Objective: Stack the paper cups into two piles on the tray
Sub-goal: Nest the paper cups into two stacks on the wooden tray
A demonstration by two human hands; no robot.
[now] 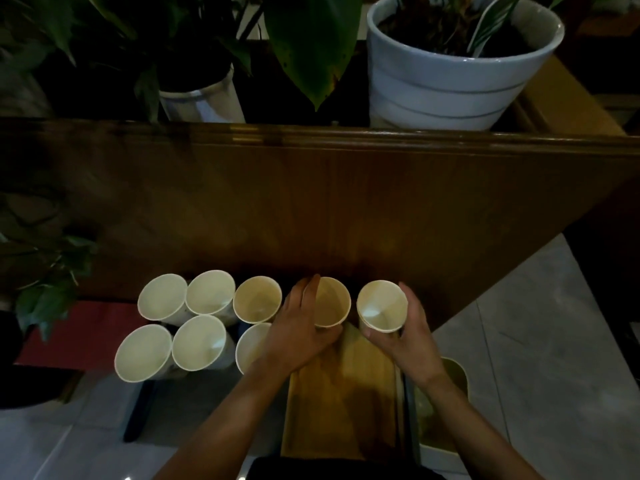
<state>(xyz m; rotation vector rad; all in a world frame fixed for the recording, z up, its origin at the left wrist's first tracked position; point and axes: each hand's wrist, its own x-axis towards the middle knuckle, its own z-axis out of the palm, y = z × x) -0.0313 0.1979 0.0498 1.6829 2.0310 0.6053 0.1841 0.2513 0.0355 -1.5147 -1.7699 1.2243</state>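
Observation:
Two white paper cups stand upright at the far end of the wooden tray [346, 393]. My left hand [298, 334] is wrapped around the left one [332, 303]. My right hand [408, 336] grips the right one [382, 305], which looks like a short pile of nested cups. To the left of the tray stand several more open cups, among them one [257, 299] beside my left hand, one [249, 344] partly hidden under my left wrist, and a far-left cup [143, 353].
A dark wooden panel [311, 202] rises right behind the cups. Above it stand a large white plant pot [443, 84] and a smaller pot [201, 98] with big leaves. A white bin [446, 410] sits at the right of the tray, above a tiled floor.

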